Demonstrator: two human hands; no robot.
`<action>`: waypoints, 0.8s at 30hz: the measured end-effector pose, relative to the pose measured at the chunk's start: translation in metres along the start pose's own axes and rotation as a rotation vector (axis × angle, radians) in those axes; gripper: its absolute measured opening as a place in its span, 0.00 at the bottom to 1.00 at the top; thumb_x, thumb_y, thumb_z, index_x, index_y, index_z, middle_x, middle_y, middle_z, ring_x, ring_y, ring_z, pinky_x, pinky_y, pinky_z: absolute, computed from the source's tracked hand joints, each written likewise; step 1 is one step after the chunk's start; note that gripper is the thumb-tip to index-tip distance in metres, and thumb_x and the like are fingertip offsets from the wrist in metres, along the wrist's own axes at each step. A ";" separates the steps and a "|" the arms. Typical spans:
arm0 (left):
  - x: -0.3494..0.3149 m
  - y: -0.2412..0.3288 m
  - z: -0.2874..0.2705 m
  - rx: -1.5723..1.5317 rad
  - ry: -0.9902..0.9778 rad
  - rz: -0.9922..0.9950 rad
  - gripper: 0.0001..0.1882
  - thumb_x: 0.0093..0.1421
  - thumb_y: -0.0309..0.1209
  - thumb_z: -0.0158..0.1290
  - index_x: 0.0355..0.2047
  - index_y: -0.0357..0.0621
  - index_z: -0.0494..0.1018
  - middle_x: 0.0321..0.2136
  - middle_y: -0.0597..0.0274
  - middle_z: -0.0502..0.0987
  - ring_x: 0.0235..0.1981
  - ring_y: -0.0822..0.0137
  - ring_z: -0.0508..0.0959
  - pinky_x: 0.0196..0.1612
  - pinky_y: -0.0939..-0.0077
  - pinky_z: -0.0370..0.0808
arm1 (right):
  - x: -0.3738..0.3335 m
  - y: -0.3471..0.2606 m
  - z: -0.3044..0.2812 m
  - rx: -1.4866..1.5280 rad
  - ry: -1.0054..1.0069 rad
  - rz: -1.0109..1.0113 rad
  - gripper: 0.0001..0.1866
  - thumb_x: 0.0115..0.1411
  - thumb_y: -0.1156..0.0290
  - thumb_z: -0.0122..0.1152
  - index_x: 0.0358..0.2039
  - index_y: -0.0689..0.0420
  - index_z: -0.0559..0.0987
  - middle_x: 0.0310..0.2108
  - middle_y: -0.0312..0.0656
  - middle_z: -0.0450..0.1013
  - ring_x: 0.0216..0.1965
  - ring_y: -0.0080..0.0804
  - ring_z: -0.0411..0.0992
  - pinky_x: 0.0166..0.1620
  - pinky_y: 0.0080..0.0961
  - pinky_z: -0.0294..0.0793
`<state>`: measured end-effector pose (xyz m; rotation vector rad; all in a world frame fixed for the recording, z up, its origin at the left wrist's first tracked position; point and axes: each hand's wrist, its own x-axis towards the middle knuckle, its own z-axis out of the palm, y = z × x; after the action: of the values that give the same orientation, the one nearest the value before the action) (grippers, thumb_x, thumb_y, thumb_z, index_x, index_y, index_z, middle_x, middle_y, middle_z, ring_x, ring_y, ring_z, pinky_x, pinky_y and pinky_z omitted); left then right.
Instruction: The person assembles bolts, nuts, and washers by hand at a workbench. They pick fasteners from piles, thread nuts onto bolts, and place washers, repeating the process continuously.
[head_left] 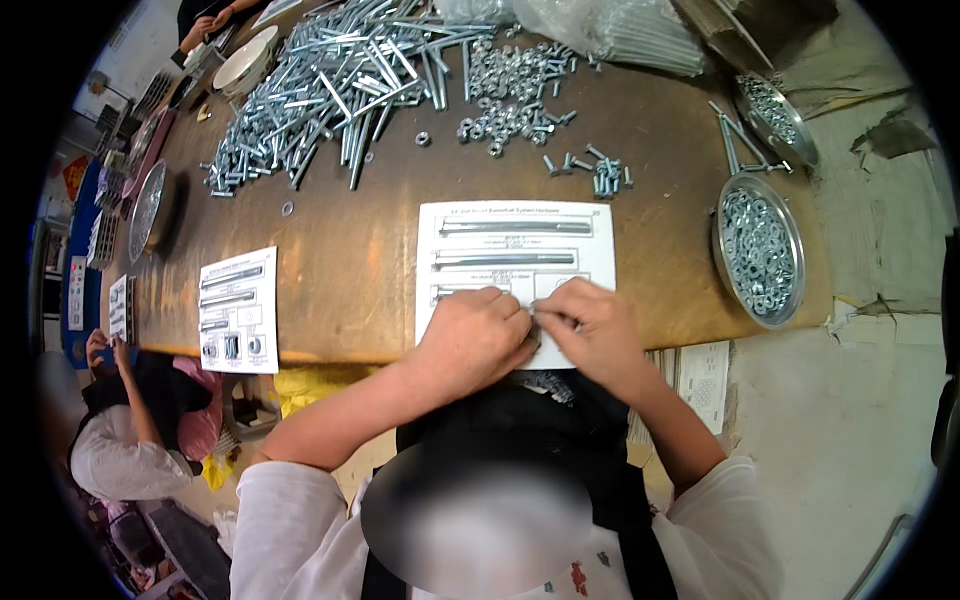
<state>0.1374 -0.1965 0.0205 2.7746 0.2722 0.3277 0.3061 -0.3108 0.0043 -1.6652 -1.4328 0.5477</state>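
Observation:
A white printed card (604, 235) lies at the table's front edge, directly before me. Along its upper part run two long bolts (515, 228), one above the other, and a shorter bolt (442, 294) shows beside my left hand. My left hand (470, 338) rests over the card's lower part with its fingers curled and closed. Facing it, my right hand (592, 330) pinches thumb and forefinger together, close to the left fingertips. Whatever small piece sits between the fingers is too hidden to name. Both hands cover much of the card's lower boxes.
A big heap of bolts (330, 90) fills the far left, beside piled nuts (515, 75) and short screws (606, 175). At right stands a metal bowl (799, 262) of washers. Another card (262, 330) with hardware lies left. A person (125, 430) works at the far left.

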 end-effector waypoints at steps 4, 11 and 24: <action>0.023 -0.009 -0.014 -0.048 0.029 -0.046 0.22 0.52 0.52 0.63 0.25 0.44 0.76 0.22 0.59 0.73 0.28 0.55 0.77 0.32 0.61 0.74 | 0.013 0.014 -0.020 -0.135 0.107 0.033 0.07 0.57 0.70 0.64 0.36 0.55 0.84 0.30 0.44 0.77 0.30 0.43 0.76 0.35 0.35 0.75; 0.141 -0.104 0.033 0.032 0.145 -0.166 0.10 0.57 0.34 0.60 0.37 0.43 0.78 0.35 0.52 0.79 0.38 0.50 0.79 0.39 0.56 0.76 | 0.096 0.104 -0.076 -0.553 0.286 0.145 0.11 0.56 0.67 0.62 0.38 0.55 0.82 0.33 0.44 0.78 0.37 0.46 0.77 0.41 0.39 0.75; 0.004 -0.033 -0.028 -0.337 0.169 -0.119 0.06 0.55 0.31 0.62 0.33 0.47 0.82 0.31 0.61 0.82 0.34 0.57 0.81 0.37 0.64 0.77 | 0.039 -0.003 -0.039 -0.046 -0.038 -0.159 0.12 0.52 0.79 0.59 0.38 0.60 0.83 0.34 0.41 0.77 0.36 0.33 0.75 0.40 0.28 0.74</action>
<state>0.1292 -0.1568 0.0353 2.3925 0.3831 0.5269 0.3441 -0.2862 0.0359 -1.5676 -1.6001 0.4622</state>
